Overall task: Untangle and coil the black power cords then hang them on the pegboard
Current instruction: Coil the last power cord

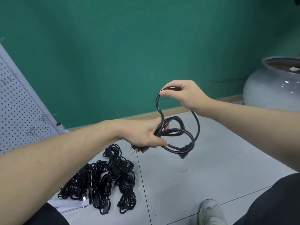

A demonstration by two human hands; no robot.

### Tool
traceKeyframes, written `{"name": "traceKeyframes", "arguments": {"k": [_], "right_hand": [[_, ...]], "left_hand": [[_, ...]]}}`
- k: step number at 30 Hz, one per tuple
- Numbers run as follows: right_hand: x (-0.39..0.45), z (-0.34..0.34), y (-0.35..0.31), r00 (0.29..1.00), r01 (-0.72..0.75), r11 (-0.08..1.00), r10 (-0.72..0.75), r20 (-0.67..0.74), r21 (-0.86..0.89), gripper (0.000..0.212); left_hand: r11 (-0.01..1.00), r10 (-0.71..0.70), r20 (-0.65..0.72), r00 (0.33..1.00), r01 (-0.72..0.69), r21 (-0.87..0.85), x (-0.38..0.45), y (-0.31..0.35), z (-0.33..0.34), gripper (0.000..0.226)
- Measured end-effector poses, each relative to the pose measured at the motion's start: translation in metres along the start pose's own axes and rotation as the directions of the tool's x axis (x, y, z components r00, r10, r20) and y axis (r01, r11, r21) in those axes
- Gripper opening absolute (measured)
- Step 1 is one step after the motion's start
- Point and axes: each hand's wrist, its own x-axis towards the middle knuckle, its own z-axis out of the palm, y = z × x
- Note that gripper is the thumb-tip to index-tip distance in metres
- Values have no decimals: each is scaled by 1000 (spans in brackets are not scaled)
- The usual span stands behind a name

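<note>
The left hand (144, 135) is gripping gathered loops of a black cord (178, 132); at two o'clock, the right hand (181, 95) is pinching a fresh loop, likely to add it.

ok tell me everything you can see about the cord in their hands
The black power cord is smooth, rubbery-looking and partly coiled into several loose loops held in the air above the grey floor. The left hand grips the gathered loops, with a metal-pronged plug sticking out below it. The right hand pinches the top of a taller loop, raised above the rest. A black connector end hangs at the bottom of the coil.
</note>
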Motion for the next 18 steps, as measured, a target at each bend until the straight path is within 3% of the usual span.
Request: {"name": "traceKeyframes", "arguments": {"k": [3, 6, 8, 11, 15, 18], "right_hand": [[0, -1, 16, 998, -64, 994, 63, -11, -90, 15], [-7, -4, 34, 981, -95, 943, 144, 133, -320, 62], [-15, 5, 40, 921, -123, 871, 279, 273, -476, 58], [-25, 28, 26, 811, -127, 851, 384, 440, -509, 54], [-27, 47, 0, 817, 27, 850, 285, 502, -525, 59], [-26, 43, -6, 840, 232, 800, 122, 529, -554, 47]], "left_hand": [[998, 25, -222, 975, -38, -54, 0, 10, 1, 40], [986, -85, -440, 894, 12, -165, -2, 12, -6, 38], [976, -141, -538, 831, 26, -216, -4, 8, -10, 41], [974, -172, -691, 702, 15, -227, -3, 1, -17, 51], [971, -237, -793, 561, 152, -183, 0, -18, -30, 33], [914, -247, -803, 543, 407, -6, 0, -37, -36, 43]]}}
